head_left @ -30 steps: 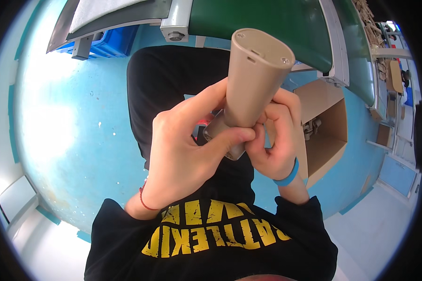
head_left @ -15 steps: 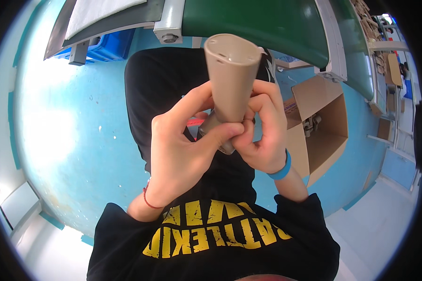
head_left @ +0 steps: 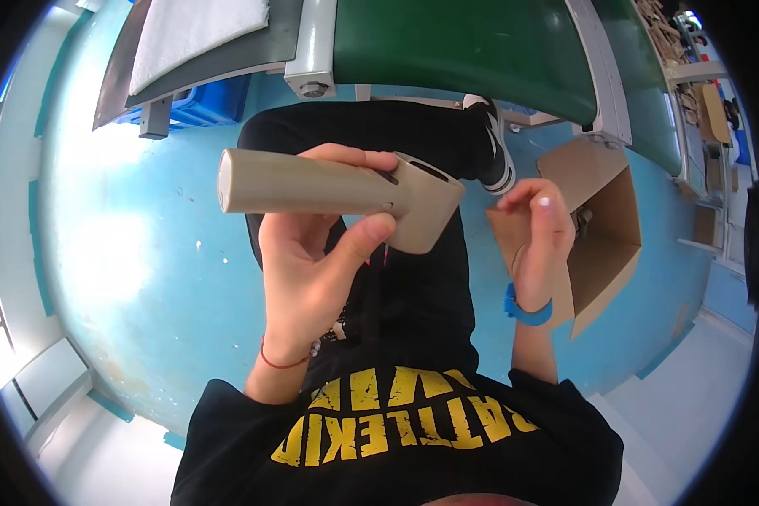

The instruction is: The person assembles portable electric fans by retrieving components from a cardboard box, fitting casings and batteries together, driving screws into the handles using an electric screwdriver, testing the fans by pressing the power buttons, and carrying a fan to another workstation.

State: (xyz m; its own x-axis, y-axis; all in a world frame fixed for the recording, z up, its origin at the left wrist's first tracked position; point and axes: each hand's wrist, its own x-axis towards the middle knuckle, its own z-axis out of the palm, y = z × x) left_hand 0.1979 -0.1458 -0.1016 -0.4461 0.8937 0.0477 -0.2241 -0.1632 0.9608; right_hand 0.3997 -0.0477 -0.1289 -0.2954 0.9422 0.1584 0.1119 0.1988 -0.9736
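Observation:
A tan plastic housing (head_left: pixel 308 184), with a long tube and a short angled head, lies sideways in front of me. My left hand (head_left: pixel 312 261) grips it where tube and head meet, thumb on the near side and fingers over the far side. The tube's rounded end points left. A dark slot shows on top of the head, and a small hole sits near the thumb. My right hand (head_left: pixel 538 240) is apart from the housing, off to the right beside a cardboard box. Its fingers are loosely bent, with nothing visible in them.
The open cardboard box (head_left: pixel 607 261) stands on the blue floor at right, tan parts partly visible inside. Ahead runs a green conveyor belt (head_left: pixel 464 55) with a metal frame. White padding (head_left: pixel 194 38) lies on a dark surface at far left, above a blue crate (head_left: pixel 207 101).
The housing has turned from upright to sideways, its tube now pointing left. My right hand has let go and moved right toward the box; my left hand keeps its hold.

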